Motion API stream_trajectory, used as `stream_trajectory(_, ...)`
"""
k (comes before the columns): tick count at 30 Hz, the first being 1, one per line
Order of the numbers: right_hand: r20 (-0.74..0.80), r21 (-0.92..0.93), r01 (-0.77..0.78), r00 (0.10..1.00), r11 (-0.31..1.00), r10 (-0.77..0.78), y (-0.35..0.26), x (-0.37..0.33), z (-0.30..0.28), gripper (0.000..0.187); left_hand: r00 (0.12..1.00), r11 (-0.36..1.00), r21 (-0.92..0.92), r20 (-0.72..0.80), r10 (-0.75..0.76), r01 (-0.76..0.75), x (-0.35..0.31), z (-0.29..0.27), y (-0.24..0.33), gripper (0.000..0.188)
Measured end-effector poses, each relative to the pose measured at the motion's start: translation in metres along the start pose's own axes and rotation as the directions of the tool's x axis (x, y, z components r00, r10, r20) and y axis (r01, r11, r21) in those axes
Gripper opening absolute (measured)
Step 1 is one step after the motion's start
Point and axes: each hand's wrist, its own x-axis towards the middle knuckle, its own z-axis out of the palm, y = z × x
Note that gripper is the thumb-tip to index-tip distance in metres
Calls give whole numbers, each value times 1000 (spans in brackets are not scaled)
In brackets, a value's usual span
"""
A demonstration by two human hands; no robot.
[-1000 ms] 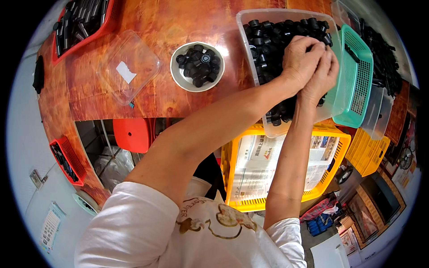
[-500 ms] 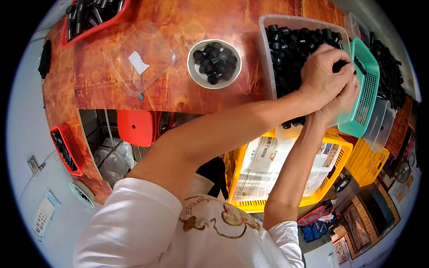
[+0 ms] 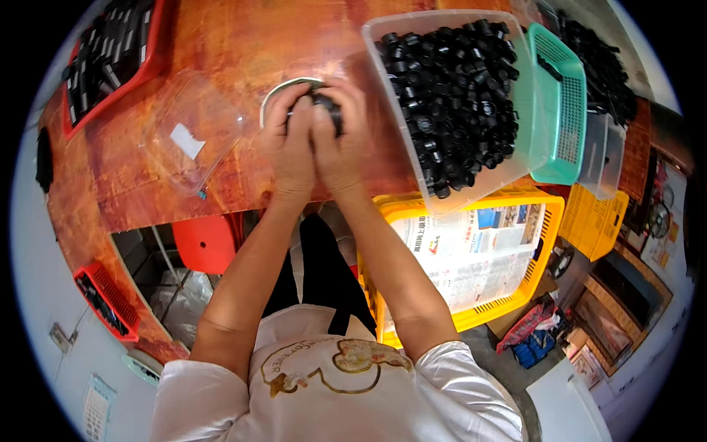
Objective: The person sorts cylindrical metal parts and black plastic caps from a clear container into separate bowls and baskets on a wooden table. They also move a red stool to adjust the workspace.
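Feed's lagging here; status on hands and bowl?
Left hand and right hand over white bowl, grip unclear. Black pieces partly covered. Hands block most of bowl.

Counter (image 3: 221, 44): blazing orange-red, streaky!
Caps (image 3: 460, 99): solid black!
Bowl (image 3: 268, 103): white rim showing
Basket (image 3: 565, 173): mint green, gridded with holes
Crate (image 3: 554, 228): bright yellow
Shirt (image 3: 335, 405): white, gold-brown print!

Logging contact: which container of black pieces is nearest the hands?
The round white bowl, alone under the left hand and right hand; the clear bin stands apart.
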Motion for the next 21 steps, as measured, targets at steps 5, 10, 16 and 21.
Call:
stream_trajectory(5, 29, -42, 38, 999, 998, -37, 16, -8, 15, 27, 1000, 1000, 14, 7, 8, -8, 0, -14, -27, 28)
stream_trajectory(10, 26, -69, 29, 999, 997, -28, 18, -8, 13, 27, 987, 988, 23, -41, 153, -152, 4, -8, -35, 22)
stream_trajectory(16, -36, -164, 92, 994, 982, -99, 31, -4, 14, 20, 997, 994, 86, -31, 71, -68, 7, -5, -34, 14)
stream_trajectory(21, -21, -102, 48, 999, 994, -50, 33, 0, 20, 15, 991, 985, 114, -15, 133, -130, 15, -5, -41, 12)
